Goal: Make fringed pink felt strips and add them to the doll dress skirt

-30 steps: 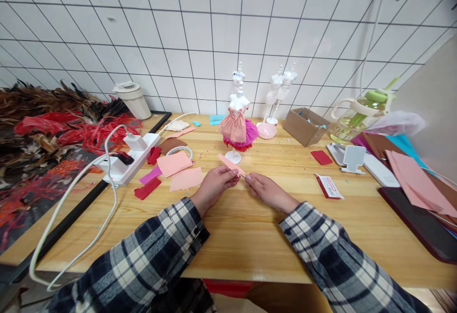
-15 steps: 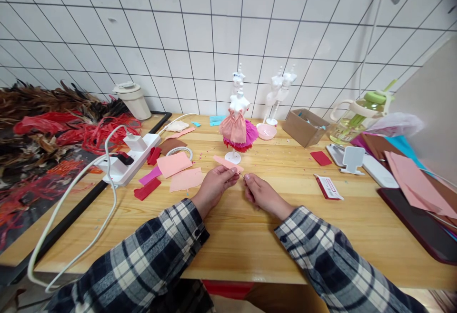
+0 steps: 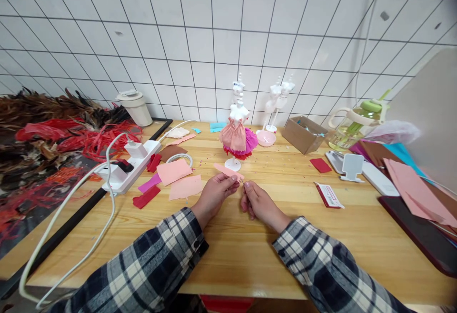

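Note:
My left hand (image 3: 216, 196) pinches a narrow strip of peach crepe paper (image 3: 227, 171) between thumb and fingers. Close beside it, my right hand (image 3: 257, 200) is closed, thumb against forefinger, on a thin needle-like thing (image 3: 243, 180) whose tip points at the strip's right end. It is too small to make out fully. Just beyond my hands stands a small white dress form (image 3: 239, 111) wearing a layered skirt of peach, magenta and red paper (image 3: 233, 138). Left of my left hand lie peach paper pieces (image 3: 185, 187), with magenta and red scraps (image 3: 146, 197) near them.
A white power strip (image 3: 134, 170) with cables lies left, near a cup (image 3: 134, 108) and a heap of feathers and red strands. At the back are more dress forms (image 3: 280, 95), a pink bowl (image 3: 266, 138) and a cardboard box (image 3: 303, 134). A bottle (image 3: 357, 125) and phone stand (image 3: 352, 167) are right.
The view has tilted up slightly, so everything sits a little lower. My right hand has turned slightly, and the thin thing shows more clearly by the paper strip.

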The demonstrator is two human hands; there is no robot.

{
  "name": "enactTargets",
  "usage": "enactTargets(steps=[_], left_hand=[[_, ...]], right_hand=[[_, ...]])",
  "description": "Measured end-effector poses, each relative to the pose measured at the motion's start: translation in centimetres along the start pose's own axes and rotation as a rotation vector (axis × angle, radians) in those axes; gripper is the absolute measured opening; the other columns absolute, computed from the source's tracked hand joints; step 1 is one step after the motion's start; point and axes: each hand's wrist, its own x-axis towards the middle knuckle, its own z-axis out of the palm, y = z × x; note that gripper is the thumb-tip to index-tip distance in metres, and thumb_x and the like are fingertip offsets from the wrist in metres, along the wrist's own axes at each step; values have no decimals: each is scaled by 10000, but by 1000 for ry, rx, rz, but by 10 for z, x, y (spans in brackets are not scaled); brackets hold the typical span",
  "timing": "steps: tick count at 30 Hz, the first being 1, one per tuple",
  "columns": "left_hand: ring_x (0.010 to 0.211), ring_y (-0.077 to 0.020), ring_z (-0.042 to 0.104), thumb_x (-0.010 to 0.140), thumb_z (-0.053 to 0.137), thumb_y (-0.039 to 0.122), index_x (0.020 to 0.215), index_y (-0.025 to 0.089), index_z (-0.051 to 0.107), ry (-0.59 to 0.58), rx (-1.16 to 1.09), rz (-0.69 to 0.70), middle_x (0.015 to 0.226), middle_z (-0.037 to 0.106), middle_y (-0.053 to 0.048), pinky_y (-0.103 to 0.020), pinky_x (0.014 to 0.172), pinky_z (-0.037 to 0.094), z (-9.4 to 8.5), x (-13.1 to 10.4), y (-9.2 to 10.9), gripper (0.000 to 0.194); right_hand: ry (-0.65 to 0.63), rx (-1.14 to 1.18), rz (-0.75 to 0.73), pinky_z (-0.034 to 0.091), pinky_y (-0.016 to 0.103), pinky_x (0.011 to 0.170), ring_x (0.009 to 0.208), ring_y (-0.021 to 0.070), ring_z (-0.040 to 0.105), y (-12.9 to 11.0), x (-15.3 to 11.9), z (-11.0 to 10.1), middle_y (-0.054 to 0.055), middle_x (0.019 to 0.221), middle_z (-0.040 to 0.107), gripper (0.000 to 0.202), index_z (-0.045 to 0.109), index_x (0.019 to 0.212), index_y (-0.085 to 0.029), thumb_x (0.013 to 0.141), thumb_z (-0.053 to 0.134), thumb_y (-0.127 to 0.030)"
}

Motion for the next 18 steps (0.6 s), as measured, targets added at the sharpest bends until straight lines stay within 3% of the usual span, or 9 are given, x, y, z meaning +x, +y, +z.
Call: enactTargets(steps=[18], left_hand=[[767, -112, 601, 636, 809, 309, 805, 119, 661, -3, 7, 6, 798, 659, -31, -243, 748, 457, 1, -1, 1, 294]], right_hand=[[-4, -15, -20, 320, 194, 323, 335, 85, 388, 5, 2, 1, -72, 515, 529, 459, 360, 837, -236, 870, 257, -682]])
